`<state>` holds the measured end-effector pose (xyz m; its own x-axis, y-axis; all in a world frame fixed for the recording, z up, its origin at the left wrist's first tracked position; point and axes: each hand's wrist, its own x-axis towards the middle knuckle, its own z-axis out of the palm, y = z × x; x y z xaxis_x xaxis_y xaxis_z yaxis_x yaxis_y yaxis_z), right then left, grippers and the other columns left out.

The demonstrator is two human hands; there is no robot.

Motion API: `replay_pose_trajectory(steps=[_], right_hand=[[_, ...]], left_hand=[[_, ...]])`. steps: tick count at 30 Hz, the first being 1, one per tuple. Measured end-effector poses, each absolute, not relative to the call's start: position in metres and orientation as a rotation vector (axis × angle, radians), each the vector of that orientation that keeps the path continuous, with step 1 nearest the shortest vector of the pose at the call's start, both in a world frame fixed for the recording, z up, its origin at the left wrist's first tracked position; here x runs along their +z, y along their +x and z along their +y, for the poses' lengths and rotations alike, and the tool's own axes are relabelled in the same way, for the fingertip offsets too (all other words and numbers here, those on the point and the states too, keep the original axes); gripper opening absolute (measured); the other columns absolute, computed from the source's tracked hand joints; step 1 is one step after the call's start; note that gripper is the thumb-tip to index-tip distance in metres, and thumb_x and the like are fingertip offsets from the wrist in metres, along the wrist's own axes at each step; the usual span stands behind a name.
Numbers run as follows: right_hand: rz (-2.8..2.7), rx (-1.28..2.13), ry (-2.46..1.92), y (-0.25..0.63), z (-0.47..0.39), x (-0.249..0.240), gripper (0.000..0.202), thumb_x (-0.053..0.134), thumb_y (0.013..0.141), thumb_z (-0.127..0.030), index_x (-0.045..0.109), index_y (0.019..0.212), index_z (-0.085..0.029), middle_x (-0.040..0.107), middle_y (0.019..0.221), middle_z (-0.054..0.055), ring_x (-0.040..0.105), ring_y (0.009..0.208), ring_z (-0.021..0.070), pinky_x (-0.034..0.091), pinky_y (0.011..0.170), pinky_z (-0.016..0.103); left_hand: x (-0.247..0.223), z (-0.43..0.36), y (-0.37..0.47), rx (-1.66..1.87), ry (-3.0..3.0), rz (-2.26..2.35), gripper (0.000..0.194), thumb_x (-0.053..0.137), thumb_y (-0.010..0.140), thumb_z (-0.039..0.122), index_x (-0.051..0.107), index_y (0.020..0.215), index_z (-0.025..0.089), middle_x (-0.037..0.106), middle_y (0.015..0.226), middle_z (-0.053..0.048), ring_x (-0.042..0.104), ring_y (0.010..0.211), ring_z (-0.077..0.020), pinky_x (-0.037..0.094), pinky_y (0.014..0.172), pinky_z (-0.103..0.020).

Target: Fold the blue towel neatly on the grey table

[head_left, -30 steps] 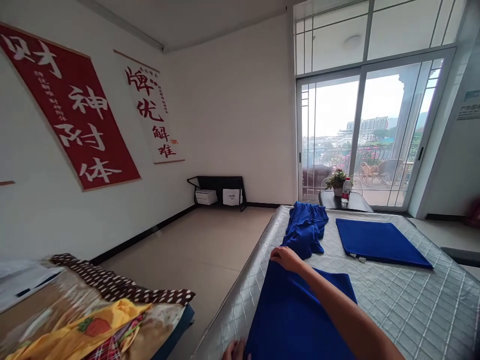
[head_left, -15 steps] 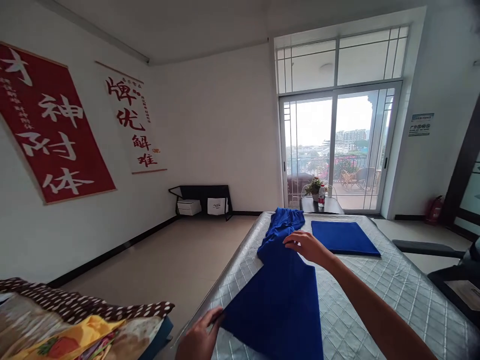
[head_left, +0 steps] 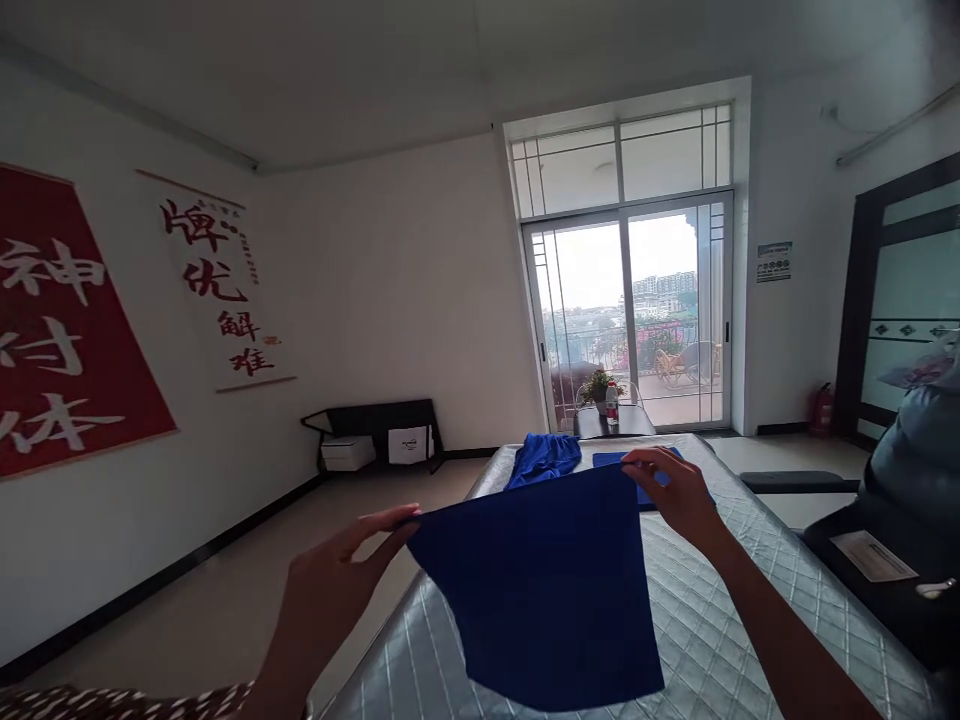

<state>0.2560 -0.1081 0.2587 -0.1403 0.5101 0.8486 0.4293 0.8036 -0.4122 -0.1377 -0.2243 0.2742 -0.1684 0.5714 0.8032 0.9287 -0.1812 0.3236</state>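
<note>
A piece of blue cloth (head_left: pixel 540 590) hangs between my two hands, its upper edge stretched nearly straight and its lower part falling over the table. My left hand (head_left: pixel 349 560) pinches the upper left corner between thumb and fingers. At the upper right corner my right hand (head_left: pixel 671 490) grips the cloth the same way, a bit higher. Behind it a crumpled blue cloth (head_left: pixel 544 458) lies at the table's far left end. A flat blue piece (head_left: pixel 606 460) lies to its right, mostly hidden by the held cloth and my right hand.
The table has a silver quilted cover (head_left: pixel 697 600). Beyond it a small dark table (head_left: pixel 634 425) bears a potted plant (head_left: pixel 598 388) and a bottle (head_left: pixel 612 405). A black chair (head_left: pixel 885 580) stands at the right. A black rack (head_left: pixel 382 420) with white boxes is by the wall.
Both hands have lifted the blue cloth off the table. My left hand rose from the lower edge; my right hand moved right and now grips a corner. The view has turned right.
</note>
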Motion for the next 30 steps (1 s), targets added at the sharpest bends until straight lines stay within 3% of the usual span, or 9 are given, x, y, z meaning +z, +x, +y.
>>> replay_pose_trajectory(steps=[5, 11, 16, 18, 23, 26, 30], right_hand=[[-1.776, 0.093, -0.763, 0.274, -0.124, 0.254, 0.027, 0.056, 0.095, -0.050, 0.071, 0.100, -0.027, 0.069, 0.089, 0.002, 0.061, 0.073, 0.0148, 0.053, 0.058, 0.025], [-1.729, 0.006, -0.806, 0.294, -0.141, 0.247, 0.026, 0.057, 0.095, -0.049, 0.071, 0.102, -0.029, 0.067, 0.095, 0.004, 0.056, 0.066, 0.0128, 0.051, 0.055, 0.025], [-1.479, -0.116, -1.080, 0.326, -0.158, 0.248, 0.034, 0.059, 0.091, -0.057, 0.071, 0.105, -0.029, 0.061, 0.066, -0.003, 0.055, 0.054, 0.0128, 0.047, 0.056, 0.027], [-1.351, -0.053, -1.201, 0.337, -0.155, 0.253, 0.040, 0.057, 0.090, -0.061, 0.068, 0.110, -0.028, 0.064, 0.064, -0.004, 0.059, 0.052, 0.0137, 0.047, 0.057, 0.028], [-1.275, -0.009, -1.244, 0.335, -0.108, 0.272, 0.043, 0.051, 0.093, -0.061, 0.061, 0.116, -0.026, 0.074, 0.087, 0.003, 0.071, 0.075, 0.0201, 0.052, 0.069, 0.032], [-1.418, -0.020, -1.299, 0.301, -0.062, 0.273, 0.038, 0.041, 0.099, -0.052, 0.057, 0.120, -0.024, 0.074, 0.097, 0.006, 0.070, 0.086, 0.0210, 0.050, 0.080, 0.035], [-1.706, 0.103, -1.296, 0.224, -0.018, 0.238, 0.031, 0.038, 0.102, -0.039, 0.056, 0.121, -0.022, 0.073, 0.101, 0.008, 0.069, 0.096, 0.0225, 0.047, 0.084, 0.034]], left_hand=[[0.277, -0.210, -0.122, -1.269, -1.795, -1.659, 0.048, 0.054, 0.084, 0.072, 0.078, 0.090, 0.031, 0.081, 0.088, 0.003, 0.076, 0.076, -0.0198, 0.058, 0.067, -0.025], [0.279, -0.210, -0.101, -1.307, -1.848, -1.568, 0.048, 0.052, 0.086, 0.070, 0.077, 0.090, 0.030, 0.080, 0.088, 0.002, 0.075, 0.075, -0.0187, 0.059, 0.068, -0.026], [0.278, -0.230, -0.065, -1.369, -2.163, -1.404, 0.034, 0.061, 0.088, 0.060, 0.077, 0.095, 0.031, 0.078, 0.084, 0.003, 0.073, 0.072, -0.0163, 0.060, 0.070, -0.026], [0.276, -0.236, -0.042, -1.396, -2.320, -1.272, 0.028, 0.064, 0.090, 0.052, 0.076, 0.102, 0.030, 0.077, 0.084, 0.003, 0.072, 0.071, -0.0148, 0.060, 0.069, -0.025], [0.267, -0.233, 0.006, -1.373, -2.560, -1.099, 0.026, 0.059, 0.097, 0.032, 0.069, 0.120, 0.031, 0.077, 0.094, 0.000, 0.072, 0.084, -0.0156, 0.060, 0.082, -0.029], [0.250, -0.219, 0.011, -1.365, -2.650, -1.230, 0.023, 0.058, 0.095, 0.024, 0.071, 0.113, 0.031, 0.075, 0.101, 0.000, 0.071, 0.089, -0.0159, 0.058, 0.084, -0.028], [0.193, -0.196, -0.009, -1.342, -2.648, -1.643, 0.018, 0.059, 0.089, 0.019, 0.074, 0.095, 0.026, 0.074, 0.093, -0.001, 0.070, 0.079, -0.0155, 0.056, 0.077, -0.025]])
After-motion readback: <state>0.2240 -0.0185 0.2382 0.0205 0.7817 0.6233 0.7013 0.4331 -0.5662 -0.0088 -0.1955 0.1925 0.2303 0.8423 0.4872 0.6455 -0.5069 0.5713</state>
